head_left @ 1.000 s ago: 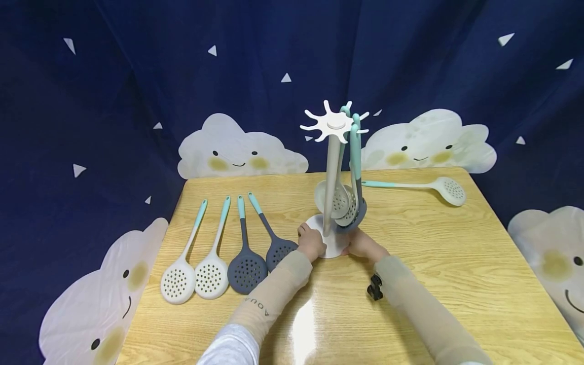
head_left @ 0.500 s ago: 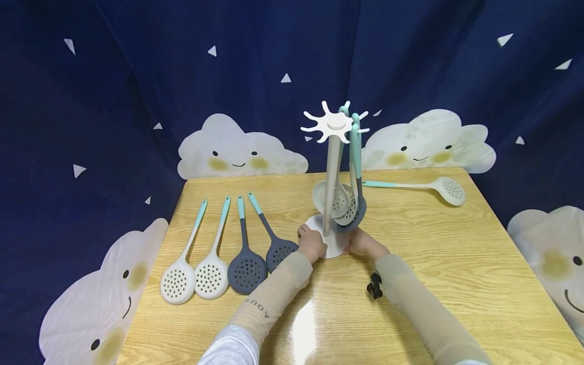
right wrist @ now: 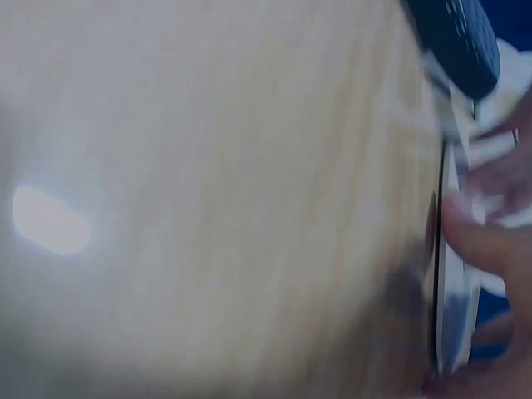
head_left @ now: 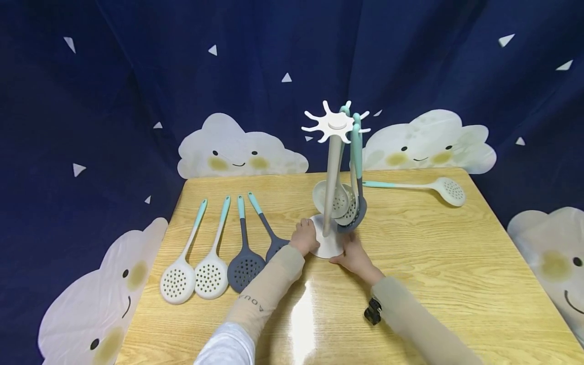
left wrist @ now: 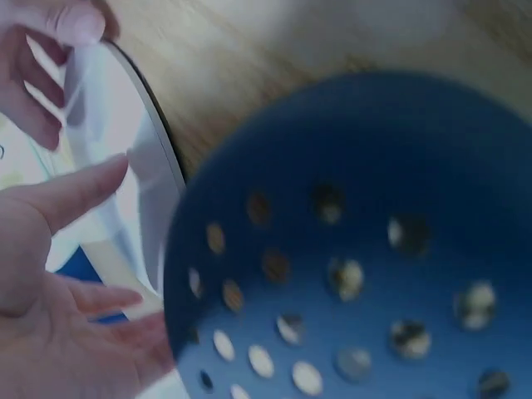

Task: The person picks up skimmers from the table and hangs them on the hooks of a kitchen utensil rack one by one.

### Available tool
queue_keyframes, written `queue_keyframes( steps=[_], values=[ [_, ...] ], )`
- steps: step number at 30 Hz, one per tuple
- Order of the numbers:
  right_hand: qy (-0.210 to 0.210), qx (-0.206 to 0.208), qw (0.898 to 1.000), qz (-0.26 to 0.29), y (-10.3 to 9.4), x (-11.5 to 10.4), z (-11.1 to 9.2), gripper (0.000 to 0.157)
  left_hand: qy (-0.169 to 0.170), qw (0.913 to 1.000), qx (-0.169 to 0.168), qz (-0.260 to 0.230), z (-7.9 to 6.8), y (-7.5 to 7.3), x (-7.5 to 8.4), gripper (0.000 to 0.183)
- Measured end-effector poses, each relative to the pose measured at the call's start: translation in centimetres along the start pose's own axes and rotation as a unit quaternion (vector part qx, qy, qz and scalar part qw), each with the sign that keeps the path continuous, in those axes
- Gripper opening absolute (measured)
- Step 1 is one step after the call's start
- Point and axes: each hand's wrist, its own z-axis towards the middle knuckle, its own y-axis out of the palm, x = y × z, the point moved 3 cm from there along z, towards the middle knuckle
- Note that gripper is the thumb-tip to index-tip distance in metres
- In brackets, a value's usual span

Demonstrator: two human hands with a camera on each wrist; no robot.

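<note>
A white utensil stand with a hooked, star-shaped top (head_left: 336,121) and round base (head_left: 327,249) stands upright mid-table. Several mint-handled utensils hang on its right side, light grey skimmers (head_left: 350,205) and a dark one (head_left: 362,210) among them. My left hand (head_left: 304,237) is at the base's left edge, and in the left wrist view its thumb and fingers (left wrist: 79,195) look extended. My right hand (head_left: 358,257) touches the base's front right rim with thumb and fingers spread. In the right wrist view the thumb (right wrist: 478,237) lies at the rim.
Two white skimmers (head_left: 178,281) and two dark skimmers (head_left: 245,268) lie in a row at left, the rightmost partly behind my left forearm. Another white skimmer (head_left: 449,190) lies crosswise at the back right. A dark blue cloud-print curtain (head_left: 255,66) hangs behind the table.
My left hand has shifted slightly left and back along the base. The right hand has come forward, its thumb now at the front rim. The stand has barely moved.
</note>
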Motion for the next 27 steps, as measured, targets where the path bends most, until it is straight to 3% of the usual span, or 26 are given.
queue_keyframes(
  steps=[4, 11, 17, 27],
  values=[
    [0.022, 0.042, 0.999, -0.008, 1.0, -1.3, -0.3, 0.103, 0.033, 0.9992, -0.016, 0.012, 0.6, -0.3, -0.4, 0.073],
    [0.093, 0.031, 0.993, -0.061, 1.9, -2.3, -0.4, 0.095, 0.074, 0.9963, -0.035, 0.025, 1.1, -0.7, -0.5, 0.073],
    [0.094, 0.023, 0.99, -0.104, 1.8, -2.5, -0.3, 0.087, 0.074, 0.9962, -0.035, 0.029, 1.4, -0.5, -0.3, 0.073],
    [0.097, 0.022, 0.988, -0.118, 1.6, -2.5, -0.1, 0.089, 0.057, 0.9977, -0.03, 0.022, 1.8, -0.2, -0.3, 0.081]
  ],
)
